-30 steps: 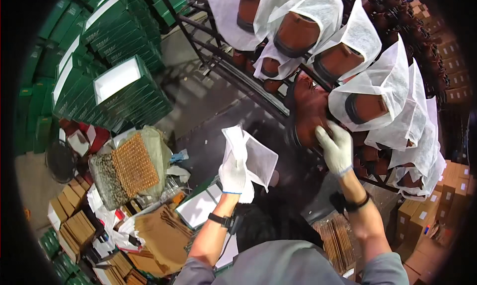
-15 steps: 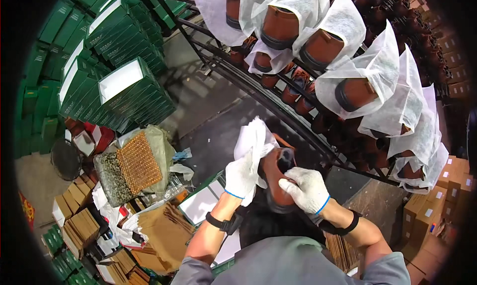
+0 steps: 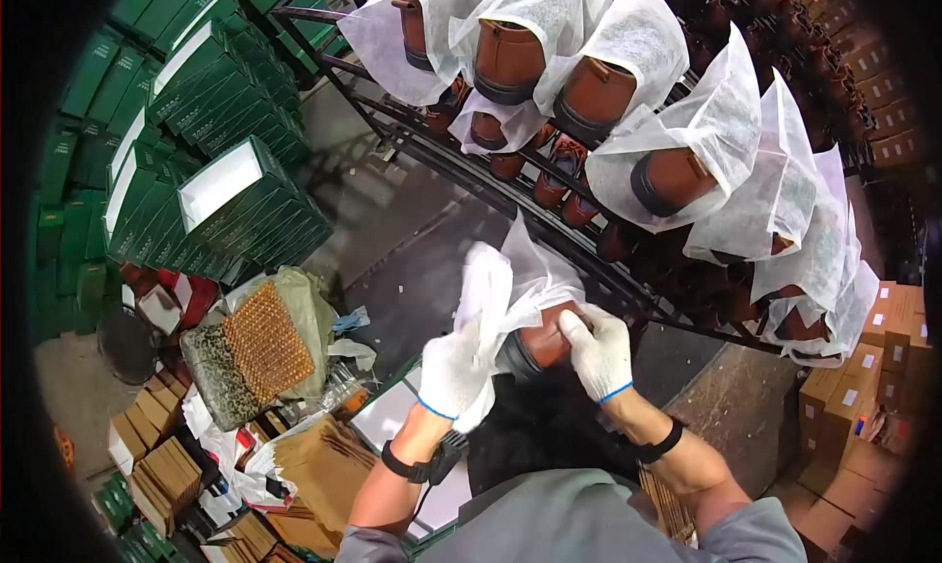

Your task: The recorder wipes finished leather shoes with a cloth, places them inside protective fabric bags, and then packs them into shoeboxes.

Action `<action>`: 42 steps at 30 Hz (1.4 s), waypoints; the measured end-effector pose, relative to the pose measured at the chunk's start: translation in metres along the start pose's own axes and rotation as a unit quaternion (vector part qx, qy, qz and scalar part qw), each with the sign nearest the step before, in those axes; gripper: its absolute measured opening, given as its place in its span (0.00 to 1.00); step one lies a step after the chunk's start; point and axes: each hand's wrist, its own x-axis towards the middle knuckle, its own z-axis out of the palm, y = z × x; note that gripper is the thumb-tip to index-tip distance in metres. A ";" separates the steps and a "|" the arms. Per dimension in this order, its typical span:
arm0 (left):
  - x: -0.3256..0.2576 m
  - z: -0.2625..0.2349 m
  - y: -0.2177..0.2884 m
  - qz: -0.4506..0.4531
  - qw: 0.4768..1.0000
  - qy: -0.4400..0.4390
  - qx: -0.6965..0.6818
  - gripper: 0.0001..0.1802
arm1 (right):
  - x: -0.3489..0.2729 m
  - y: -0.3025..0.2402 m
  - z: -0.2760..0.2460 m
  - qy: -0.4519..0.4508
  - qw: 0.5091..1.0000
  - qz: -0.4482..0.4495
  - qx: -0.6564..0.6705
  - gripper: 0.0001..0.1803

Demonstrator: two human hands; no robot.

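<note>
At the centre of the frame we hold a glossy brown boot (image 3: 546, 335), rounded and dark-soled, half covered by a thin white fabric bag (image 3: 510, 286) that drapes loosely over its upper end. Our gloved left hand (image 3: 453, 367) grips the bag's crumpled edge with fingers closed on the cloth; our gloved right hand (image 3: 599, 352) clasps the boot itself. Behind, across the upper right, a metal rack (image 3: 432, 141) carries more boots wrapped in white bags, and green boxes (image 3: 226, 210) stack at upper left.
</note>
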 end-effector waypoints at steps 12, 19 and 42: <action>0.040 0.040 -0.045 -0.082 0.971 0.129 -0.183 0.18 | 0.181 -0.020 -0.022 0.205 0.887 -0.256 -0.325 0.16; 0.030 0.066 -0.071 -0.175 0.935 0.132 -0.280 0.12 | 0.060 0.040 0.018 -0.075 0.974 -0.041 -0.211 0.16; -0.015 0.125 -0.061 -0.110 0.984 0.138 -0.034 0.20 | -0.116 0.005 -0.091 0.120 0.986 0.058 0.100 0.16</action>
